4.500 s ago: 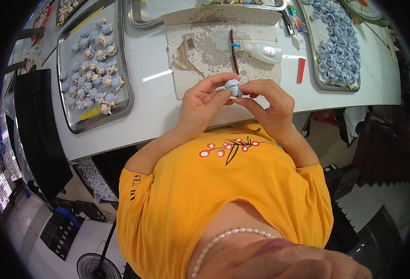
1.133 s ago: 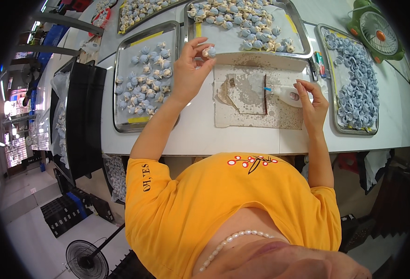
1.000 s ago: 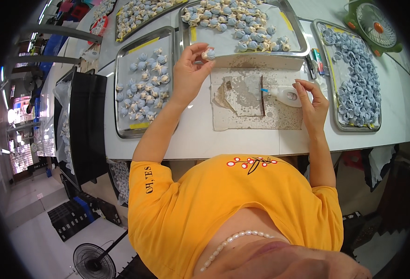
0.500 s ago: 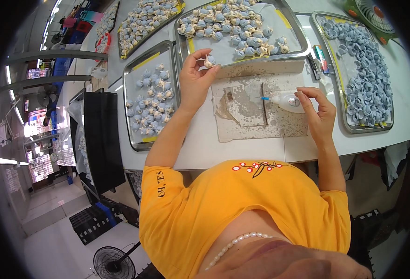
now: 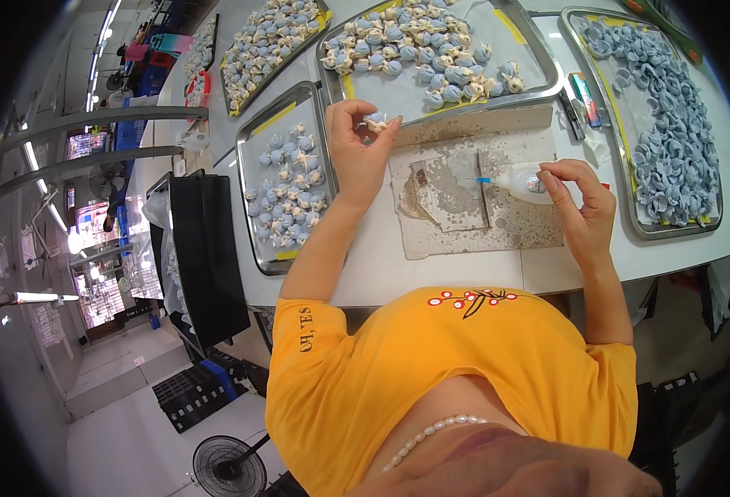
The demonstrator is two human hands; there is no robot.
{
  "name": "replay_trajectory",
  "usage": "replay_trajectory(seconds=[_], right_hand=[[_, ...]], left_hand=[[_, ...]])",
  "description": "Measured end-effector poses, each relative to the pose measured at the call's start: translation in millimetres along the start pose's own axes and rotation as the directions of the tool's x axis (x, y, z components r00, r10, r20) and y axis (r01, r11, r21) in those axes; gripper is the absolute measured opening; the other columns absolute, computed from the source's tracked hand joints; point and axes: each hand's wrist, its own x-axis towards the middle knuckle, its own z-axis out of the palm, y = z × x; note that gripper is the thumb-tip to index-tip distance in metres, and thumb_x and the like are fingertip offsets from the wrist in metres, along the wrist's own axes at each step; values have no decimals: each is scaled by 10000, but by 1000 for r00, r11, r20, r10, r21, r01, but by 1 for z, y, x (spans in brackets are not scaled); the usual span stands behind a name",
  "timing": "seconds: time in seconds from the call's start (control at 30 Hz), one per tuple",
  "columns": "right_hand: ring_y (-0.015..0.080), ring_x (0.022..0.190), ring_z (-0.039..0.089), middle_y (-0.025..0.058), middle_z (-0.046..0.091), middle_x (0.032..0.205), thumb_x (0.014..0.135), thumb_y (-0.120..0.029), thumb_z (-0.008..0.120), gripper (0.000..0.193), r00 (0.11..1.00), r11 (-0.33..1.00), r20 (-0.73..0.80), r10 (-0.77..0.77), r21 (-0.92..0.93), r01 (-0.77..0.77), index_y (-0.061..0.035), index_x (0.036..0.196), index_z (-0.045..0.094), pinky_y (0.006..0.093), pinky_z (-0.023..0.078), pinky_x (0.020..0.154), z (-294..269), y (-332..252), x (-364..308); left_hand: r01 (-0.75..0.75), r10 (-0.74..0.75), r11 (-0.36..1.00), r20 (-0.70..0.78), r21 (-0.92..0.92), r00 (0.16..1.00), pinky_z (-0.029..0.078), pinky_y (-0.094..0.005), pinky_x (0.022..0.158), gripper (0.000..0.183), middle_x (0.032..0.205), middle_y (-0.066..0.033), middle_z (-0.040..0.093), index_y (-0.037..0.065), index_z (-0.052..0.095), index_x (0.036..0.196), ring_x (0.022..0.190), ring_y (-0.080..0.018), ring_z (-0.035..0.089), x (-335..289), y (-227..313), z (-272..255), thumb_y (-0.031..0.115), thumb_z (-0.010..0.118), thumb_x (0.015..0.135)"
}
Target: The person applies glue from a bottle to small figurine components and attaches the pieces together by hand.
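On the white table (image 5: 472,273), the left hand (image 5: 360,157) pinches a pale piece (image 5: 376,124) — right hand (image 5: 586,203) at the bottle (image 5: 520,183), grip unclear.

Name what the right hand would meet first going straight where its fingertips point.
Likely the white, blue-tipped plastic bottle, directly before the right hand; whether they touch is unclear.

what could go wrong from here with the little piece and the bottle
The left hand only pinches the small pale piece, so it might slip. The white bottle lies on its side on the stained cardboard; if its blue tip is open, which I cannot tell, it could leak. The right hand is at the bottle's end and might knock it.
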Motion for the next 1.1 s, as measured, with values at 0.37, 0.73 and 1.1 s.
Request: replay_trajectory(seconds=[0.37, 0.73, 1.1], right_hand=[[158, 813, 604, 88, 653, 871, 808, -61, 641, 136, 999, 997, -31, 24, -73, -27, 6, 925, 659, 252, 455, 735, -1, 3, -1], [192, 845, 614, 100, 663, 923, 831, -265, 645, 275, 1000, 969, 1, 8, -247, -8, -48, 1000, 661, 283, 466, 735, 2, 16, -2], [234, 918, 541, 61, 625, 958, 768, -289, 683, 372, 983, 789, 185, -8, -603, 120, -65, 1058, 619, 370, 375, 802, -6, 9, -23]], left_hand=[[229, -213, 913, 82, -337, 974, 457, -188, 644, 376, 948, -38, 544, 15, 484, 1138, 818, -90, 561, -22, 28, 1, 40, 663, 808], [546, -429, 268, 409, -794, 805, 524, -190, 773, 286, 1056, -131, 579, -19, 500, 1141, 925, -165, 597, -119, 59, 0, 72, 569, 879], [730, -482, 122, 603, -672, 636, 525, -211, 754, 329, 1148, -190, 565, 23, 483, 1196, 885, -173, 625, -146, 66, 13, 89, 565, 885]])
